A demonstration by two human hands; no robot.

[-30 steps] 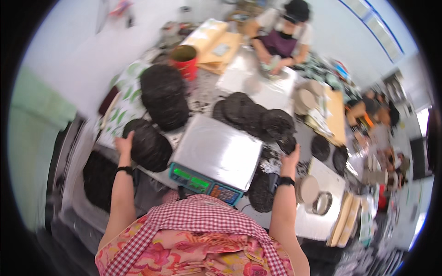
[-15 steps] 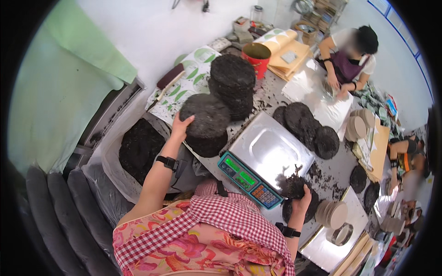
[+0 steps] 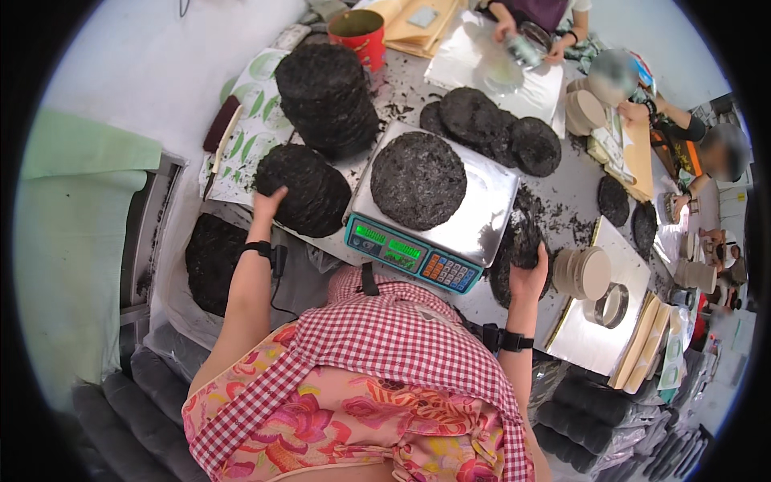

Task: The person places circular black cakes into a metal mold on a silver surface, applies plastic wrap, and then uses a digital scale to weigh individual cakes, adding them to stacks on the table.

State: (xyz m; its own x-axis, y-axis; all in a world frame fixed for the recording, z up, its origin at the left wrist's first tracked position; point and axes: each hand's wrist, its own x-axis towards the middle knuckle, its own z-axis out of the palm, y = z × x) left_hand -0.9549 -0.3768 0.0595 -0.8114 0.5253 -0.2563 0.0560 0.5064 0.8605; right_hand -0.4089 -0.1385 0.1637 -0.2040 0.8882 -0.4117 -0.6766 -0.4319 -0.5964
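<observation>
My left hand is at the near-left edge of a short stack of dark round pressed cakes. Its thumb lies against a cake while the other fingers are mostly hidden along the side. On the steel plate of a teal-edged digital scale lies one such dark flaky cake. Right of the scale, my right hand holds a clump of loose dark flakes, palm up and fingers largely covered. Beneath that clump, more dark cakes rest on the table.
A taller stack of cakes stands behind, near a red bucket and a brush. Flat cakes lie beyond the scale. Beige discs and a metal ring are at right. A co-worker's hands work across the table.
A cake now lies on the scale plate, which was bare. My left hand, which held a cake over the short stack, is now at that stack's side. My right hand's clump has moved off the scale's edge.
</observation>
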